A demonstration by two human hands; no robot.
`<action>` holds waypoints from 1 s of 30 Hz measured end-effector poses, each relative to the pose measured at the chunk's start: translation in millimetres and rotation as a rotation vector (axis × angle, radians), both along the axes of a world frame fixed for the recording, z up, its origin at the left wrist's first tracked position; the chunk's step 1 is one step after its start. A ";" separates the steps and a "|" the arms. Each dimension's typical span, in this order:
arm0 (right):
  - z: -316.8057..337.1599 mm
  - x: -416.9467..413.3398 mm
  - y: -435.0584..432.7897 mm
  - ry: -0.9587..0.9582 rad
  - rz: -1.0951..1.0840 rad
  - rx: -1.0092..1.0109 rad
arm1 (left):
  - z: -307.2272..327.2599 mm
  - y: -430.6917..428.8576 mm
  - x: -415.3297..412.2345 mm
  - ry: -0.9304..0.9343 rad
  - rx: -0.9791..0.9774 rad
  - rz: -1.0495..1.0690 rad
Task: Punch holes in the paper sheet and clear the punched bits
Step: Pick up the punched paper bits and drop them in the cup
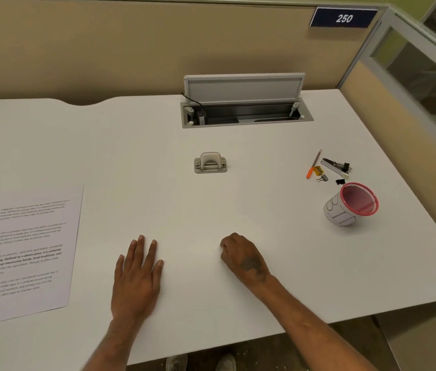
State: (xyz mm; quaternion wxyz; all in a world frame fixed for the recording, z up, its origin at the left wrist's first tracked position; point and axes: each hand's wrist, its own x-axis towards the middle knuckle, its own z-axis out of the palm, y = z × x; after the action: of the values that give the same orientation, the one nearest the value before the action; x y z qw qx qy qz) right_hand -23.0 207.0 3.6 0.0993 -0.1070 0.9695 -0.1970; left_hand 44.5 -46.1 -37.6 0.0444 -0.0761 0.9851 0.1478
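A printed paper sheet (28,253) lies flat at the left of the white desk (211,210), well left of both hands. A small grey hole punch (210,163) stands in the middle of the desk, beyond my hands. My left hand (137,279) rests flat on the desk, palm down, fingers spread, holding nothing. To its right, my right hand (243,259) rests on the desk with its fingers curled under, and I see nothing in it.
A pink mesh cup (352,206) with a white paper wrap stands at the right. Behind it lie an orange-tipped pencil (314,164), binder clips (340,181) and a stapler-like tool (336,167). An open cable hatch (245,108) sits at the back. Beige partitions surround the desk.
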 end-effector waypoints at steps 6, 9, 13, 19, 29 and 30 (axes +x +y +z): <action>8.1 7.2 12.2 -0.228 -0.564 -0.616 | 4.5 3.3 -0.3 0.007 0.025 0.004; 18.8 8.7 26.0 -0.294 -0.747 -0.933 | 3.9 3.3 -0.1 0.009 0.048 0.012; 48.5 -5.1 80.6 -0.223 -0.900 -1.305 | 4.3 4.5 -1.5 0.022 0.057 0.022; 103.4 -45.2 206.9 0.139 -1.024 -1.108 | 7.4 7.7 -4.6 0.041 0.058 0.048; 118.5 -86.9 271.8 0.129 -0.771 -0.182 | 5.8 8.7 -3.8 0.068 0.050 0.057; 117.3 -87.9 272.3 0.115 -0.762 -0.151 | 4.5 7.9 -3.8 0.066 0.049 0.057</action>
State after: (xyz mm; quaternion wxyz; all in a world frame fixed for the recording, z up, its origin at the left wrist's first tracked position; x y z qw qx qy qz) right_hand -110.9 479.2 121.0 -0.0436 0.2429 0.9265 -0.2842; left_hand 40.7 -38.2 -33.1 0.0093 -0.0982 0.9795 0.1757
